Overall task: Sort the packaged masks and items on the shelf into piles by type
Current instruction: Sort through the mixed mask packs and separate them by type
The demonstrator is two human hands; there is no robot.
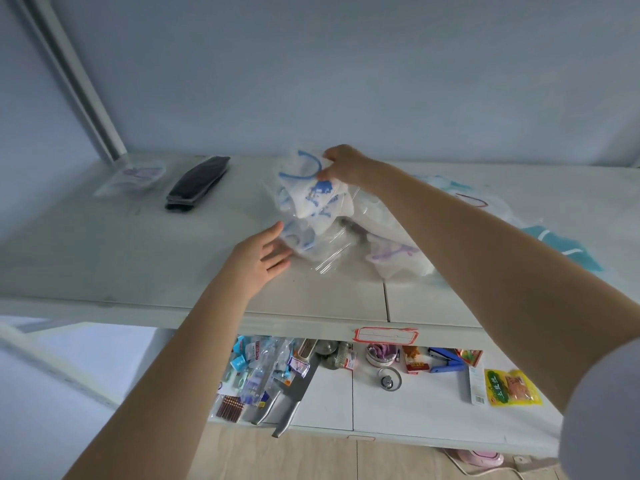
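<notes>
My right hand (pixel 341 166) pinches the top of a clear packet holding a white mask with blue print (pixel 313 190), lifted above a heap of clear-wrapped masks (pixel 346 237) on the white shelf (pixel 138 258). My left hand (pixel 261 259) lies flat with straight fingers, its fingertips touching the heap's left edge. A stack of black masks (pixel 197 183) and a packet with purple print (pixel 133 176) lie apart at the back left. Teal packets (pixel 561 245) sit at the right, partly hidden by my right arm.
The lower shelf (pixel 398 400) holds several small packets, kitchen knives (pixel 287 400), a blue stapler (pixel 445 360), a metal strainer (pixel 389 379) and a yellow snack bag (pixel 512 388). A white upright post (pixel 86 95) rises at the back left. A red-bordered label (pixel 386 335) marks the shelf's front edge.
</notes>
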